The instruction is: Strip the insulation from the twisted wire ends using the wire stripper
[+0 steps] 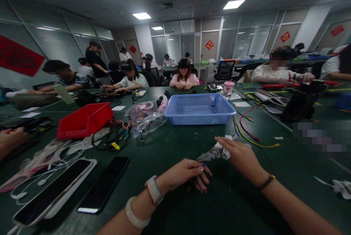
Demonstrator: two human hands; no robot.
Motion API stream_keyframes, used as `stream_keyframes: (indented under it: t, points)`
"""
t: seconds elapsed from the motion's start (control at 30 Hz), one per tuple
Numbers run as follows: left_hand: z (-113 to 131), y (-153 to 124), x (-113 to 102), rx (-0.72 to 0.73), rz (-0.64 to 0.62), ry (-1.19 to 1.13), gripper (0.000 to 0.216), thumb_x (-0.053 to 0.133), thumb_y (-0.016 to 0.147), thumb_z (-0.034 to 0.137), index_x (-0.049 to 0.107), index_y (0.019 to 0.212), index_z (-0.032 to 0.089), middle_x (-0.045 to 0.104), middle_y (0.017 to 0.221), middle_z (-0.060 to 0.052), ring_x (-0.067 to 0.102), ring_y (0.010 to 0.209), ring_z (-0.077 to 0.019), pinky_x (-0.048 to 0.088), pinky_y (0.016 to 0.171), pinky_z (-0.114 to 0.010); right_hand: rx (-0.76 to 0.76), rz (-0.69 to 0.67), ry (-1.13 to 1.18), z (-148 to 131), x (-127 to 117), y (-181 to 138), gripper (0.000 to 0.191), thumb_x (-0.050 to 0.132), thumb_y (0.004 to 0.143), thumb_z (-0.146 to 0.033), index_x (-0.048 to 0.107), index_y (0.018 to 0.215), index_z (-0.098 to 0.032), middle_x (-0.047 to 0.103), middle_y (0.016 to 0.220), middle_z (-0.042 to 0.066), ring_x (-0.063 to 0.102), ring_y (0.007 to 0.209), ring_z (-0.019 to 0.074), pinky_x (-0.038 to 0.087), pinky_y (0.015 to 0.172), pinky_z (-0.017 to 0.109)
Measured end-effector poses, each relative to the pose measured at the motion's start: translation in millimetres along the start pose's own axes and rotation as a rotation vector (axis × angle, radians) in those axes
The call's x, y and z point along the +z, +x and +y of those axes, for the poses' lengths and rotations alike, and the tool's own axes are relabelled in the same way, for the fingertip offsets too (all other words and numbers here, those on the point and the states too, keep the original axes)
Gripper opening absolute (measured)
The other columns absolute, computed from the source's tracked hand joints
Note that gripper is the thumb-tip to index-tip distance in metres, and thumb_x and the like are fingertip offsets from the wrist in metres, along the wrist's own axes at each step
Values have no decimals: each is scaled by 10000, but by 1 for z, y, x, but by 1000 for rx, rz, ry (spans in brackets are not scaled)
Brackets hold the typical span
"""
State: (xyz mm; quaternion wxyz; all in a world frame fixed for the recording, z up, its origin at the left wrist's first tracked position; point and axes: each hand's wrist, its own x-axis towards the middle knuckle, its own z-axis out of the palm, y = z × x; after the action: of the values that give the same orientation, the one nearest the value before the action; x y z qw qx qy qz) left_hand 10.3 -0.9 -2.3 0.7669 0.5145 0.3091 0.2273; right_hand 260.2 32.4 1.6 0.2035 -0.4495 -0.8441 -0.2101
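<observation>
My right hand [242,156] grips a pair of metal wire strippers [215,152], whose handles are wrapped in something white. Their pointed jaws face left, close to the fingertips of my left hand [188,173]. Pinched between my left thumb and forefinger is a blue wire [203,166], of which only a short end shows. The other left fingers are loosely bent, and below them a dark shape is too dim to name. Beyond both hands stands a blue mesh basket [200,120].
To the left lie a black phone [105,184], a white-cased phone [57,191] and white earphone cords. A red bin [85,120], a plastic bag of wires [145,118] and yellow and red cables [248,132] lie farther back. Several people sit around the green table.
</observation>
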Motion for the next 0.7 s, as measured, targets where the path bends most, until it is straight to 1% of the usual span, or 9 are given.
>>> stream_keyframes:
  t: [0.17,0.33,0.47,0.6,0.7]
  points:
    - [0,0,2,0,2,-16,331,664,816,385,646,981,99,685,790,-62,676,648,-147,502,634,-260,19,-29,-7,-5,-1,1,593,455,760,18,525,1307,-198,603,1293,57,694,786,163,556,647,269]
    - [-1,1,4,3,32,-29,335,694,786,378,656,954,90,685,778,-67,674,646,-151,513,641,-274,25,-52,-16,-7,-3,1,656,458,696,16,497,1322,-176,545,1360,74,692,834,185,566,644,283]
    - [-2,1,4,15,53,-30,342,706,775,381,665,947,89,679,805,-69,680,673,-156,508,629,-262,82,-40,5,-11,-4,1,668,450,690,6,482,1328,-192,519,1386,70,676,934,199,571,691,289]
    - [-1,1,5,18,94,-44,323,726,759,360,678,920,84,674,821,-69,677,725,-160,501,655,-262,105,-32,62,-13,-3,0,679,441,686,0,448,1344,-168,505,1398,79,620,1083,216,571,775,311]
    - [-1,1,5,14,133,-52,317,732,749,347,685,920,84,676,788,-60,672,724,-159,497,669,-271,118,-50,75,-16,0,1,709,431,672,0,418,1362,-164,478,1420,85,594,1125,223,574,779,318]
